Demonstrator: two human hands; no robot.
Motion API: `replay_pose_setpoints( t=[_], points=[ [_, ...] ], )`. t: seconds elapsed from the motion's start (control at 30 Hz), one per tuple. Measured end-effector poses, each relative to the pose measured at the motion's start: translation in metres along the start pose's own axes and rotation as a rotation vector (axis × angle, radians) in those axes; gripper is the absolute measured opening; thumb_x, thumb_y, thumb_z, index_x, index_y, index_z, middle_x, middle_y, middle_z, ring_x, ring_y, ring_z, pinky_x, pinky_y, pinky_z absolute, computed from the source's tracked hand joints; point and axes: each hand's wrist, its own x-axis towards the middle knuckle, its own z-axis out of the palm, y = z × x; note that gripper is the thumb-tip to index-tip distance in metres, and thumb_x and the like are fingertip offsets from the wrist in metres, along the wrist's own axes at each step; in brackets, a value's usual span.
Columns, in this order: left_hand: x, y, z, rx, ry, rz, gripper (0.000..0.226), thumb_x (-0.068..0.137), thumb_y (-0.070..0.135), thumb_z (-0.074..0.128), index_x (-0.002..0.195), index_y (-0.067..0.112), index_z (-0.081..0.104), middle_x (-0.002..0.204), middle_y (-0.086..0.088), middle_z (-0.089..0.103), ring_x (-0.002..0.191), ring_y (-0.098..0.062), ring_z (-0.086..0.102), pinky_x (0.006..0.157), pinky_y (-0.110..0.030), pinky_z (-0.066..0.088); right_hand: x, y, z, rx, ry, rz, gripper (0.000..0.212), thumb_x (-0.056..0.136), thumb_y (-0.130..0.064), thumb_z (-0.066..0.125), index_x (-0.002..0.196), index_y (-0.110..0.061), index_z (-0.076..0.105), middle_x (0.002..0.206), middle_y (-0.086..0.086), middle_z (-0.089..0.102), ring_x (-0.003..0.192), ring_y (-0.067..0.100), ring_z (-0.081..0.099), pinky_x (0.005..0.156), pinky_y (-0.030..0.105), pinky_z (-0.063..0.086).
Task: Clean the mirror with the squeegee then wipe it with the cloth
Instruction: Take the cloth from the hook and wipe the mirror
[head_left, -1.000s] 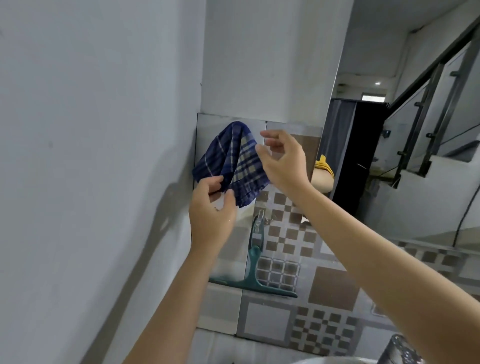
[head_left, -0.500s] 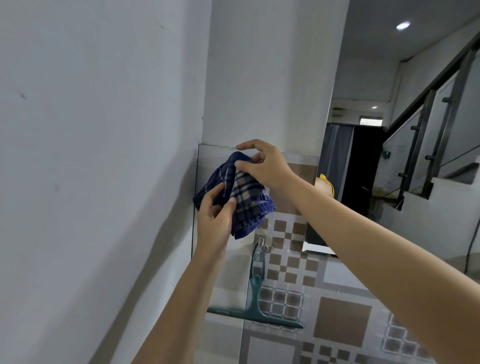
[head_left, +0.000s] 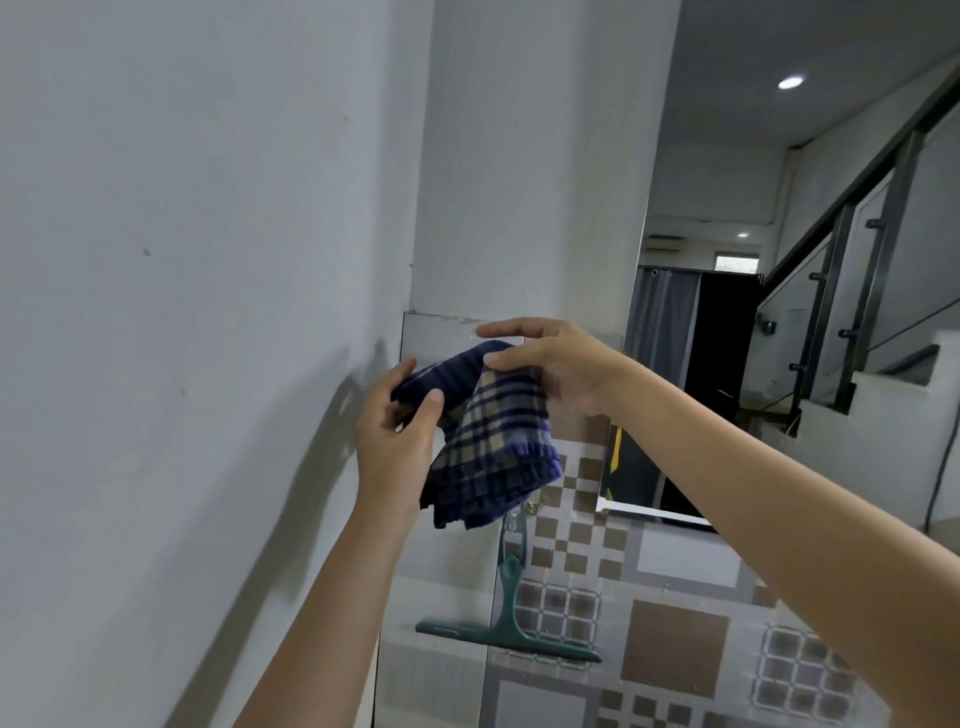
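A blue and beige checked cloth hangs folded between my two hands in front of the wall corner. My left hand pinches its left edge with thumb and fingers. Holding the top fold is my right hand, index finger stretched out above the cloth. The mirror is fixed to the wall right of my hands, reflecting a dark doorway and a staircase. A green squeegee hangs by its handle on the tiled wall below the cloth, blade down; no hand touches it.
A plain white wall runs close along the left. Patterned grey and brown tiles cover the lower wall under the mirror. A person's yellow and black clothing shows in the mirror's lower left corner.
My hands have gathered the spread cloth into a folded bundle, and my right hand has shifted its grip to the top fold. The squeegee has stayed on the wall.
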Motion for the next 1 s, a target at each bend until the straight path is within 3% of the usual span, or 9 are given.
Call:
replay_pose_setpoints(
  t=[0.13, 0.3, 0.37, 0.5, 0.57, 0.63, 0.77, 0.87, 1.0],
  points=[
    [-0.009, 0.018, 0.001, 0.016, -0.062, -0.007, 0.043, 0.083, 0.007, 0.066, 0.115, 0.034, 0.059, 0.106, -0.014, 0.067, 0.094, -0.024, 0.067, 0.079, -0.033, 0.057, -0.035, -0.007, -0.006, 0.072, -0.009, -0.009, 0.038, 0.083, 0.001, 0.066, 0.116, -0.016, 0.065, 0.104, 0.010, 0.067, 0.091, 0.025, 0.066, 0.078, 0.035, 0.059],
    [-0.026, 0.049, 0.012, 0.248, -0.148, 0.067, 0.038, 0.082, 0.009, 0.069, 0.116, 0.025, 0.061, 0.093, -0.009, 0.069, 0.079, -0.018, 0.069, 0.063, -0.026, 0.058, -0.073, -0.011, -0.018, 0.008, 0.091, -0.086, 0.038, 0.077, 0.003, 0.073, 0.108, -0.020, 0.071, 0.106, 0.008, 0.070, 0.093, 0.026, 0.069, 0.075, 0.035, 0.059],
    [-0.033, 0.060, 0.020, 0.368, -0.197, 0.116, 0.037, 0.083, 0.009, 0.067, 0.117, 0.021, 0.061, 0.084, -0.005, 0.067, 0.072, -0.016, 0.067, 0.053, -0.019, 0.054, -0.089, -0.013, -0.025, -0.138, 0.146, -0.146, 0.037, 0.073, -0.002, 0.079, 0.103, -0.023, 0.072, 0.104, 0.007, 0.071, 0.092, 0.024, 0.071, 0.074, 0.033, 0.059],
    [-0.045, 0.074, 0.039, 0.644, -0.276, 0.264, 0.028, 0.083, 0.015, 0.068, 0.110, 0.022, 0.064, 0.077, 0.001, 0.063, 0.075, -0.019, 0.063, 0.068, -0.027, 0.056, -0.119, -0.019, -0.040, -0.588, 0.305, -0.301, 0.028, 0.067, -0.016, 0.087, 0.090, -0.023, 0.073, 0.084, -0.004, 0.073, 0.076, 0.010, 0.070, 0.070, 0.024, 0.058],
    [-0.053, 0.079, 0.053, 0.739, -0.301, 0.323, 0.018, 0.083, 0.018, 0.068, 0.100, 0.023, 0.065, 0.072, 0.002, 0.060, 0.069, -0.018, 0.058, 0.063, -0.023, 0.049, -0.135, -0.022, -0.047, -0.734, 0.374, -0.367, 0.023, 0.068, -0.020, 0.086, 0.086, -0.021, 0.073, 0.080, -0.006, 0.070, 0.070, 0.004, 0.063, 0.062, 0.011, 0.048],
    [-0.060, 0.083, 0.067, 0.797, -0.308, 0.374, 0.014, 0.083, 0.021, 0.068, 0.096, 0.022, 0.066, 0.074, 0.005, 0.057, 0.068, -0.016, 0.053, 0.061, -0.019, 0.043, -0.151, -0.024, -0.058, -0.775, 0.423, -0.441, 0.021, 0.068, -0.021, 0.085, 0.086, -0.018, 0.074, 0.083, -0.002, 0.070, 0.074, 0.004, 0.060, 0.061, 0.007, 0.043],
    [-0.074, 0.092, 0.096, 0.823, -0.353, 0.462, 0.013, 0.080, 0.024, 0.071, 0.092, 0.023, 0.067, 0.098, -0.001, 0.057, 0.087, -0.013, 0.055, 0.074, -0.020, 0.042, -0.184, -0.019, -0.092, -0.644, 0.375, -0.382, 0.015, 0.070, -0.027, 0.083, 0.078, -0.030, 0.070, 0.097, -0.002, 0.070, 0.090, 0.013, 0.065, 0.080, 0.034, 0.056],
    [-0.090, 0.100, 0.122, 0.706, -0.478, 0.428, 0.009, 0.082, 0.017, 0.068, 0.091, 0.018, 0.065, 0.089, 0.008, 0.065, 0.082, -0.010, 0.063, 0.071, -0.022, 0.051, -0.212, -0.009, -0.114, -0.504, 0.370, -0.336, 0.025, 0.066, -0.045, 0.076, 0.087, -0.037, 0.066, 0.104, -0.003, 0.072, 0.094, 0.018, 0.070, 0.081, 0.051, 0.057],
    [-0.110, 0.099, 0.151, 0.477, -0.594, 0.306, 0.012, 0.085, 0.008, 0.064, 0.089, 0.019, 0.062, 0.086, -0.003, 0.071, 0.078, -0.018, 0.068, 0.068, -0.031, 0.056, -0.247, -0.001, -0.135, -0.160, 0.315, -0.463, 0.020, 0.083, -0.005, 0.071, 0.092, -0.021, 0.064, 0.112, 0.028, 0.063, 0.099, 0.035, 0.066, 0.085, 0.057, 0.055]
  ],
)
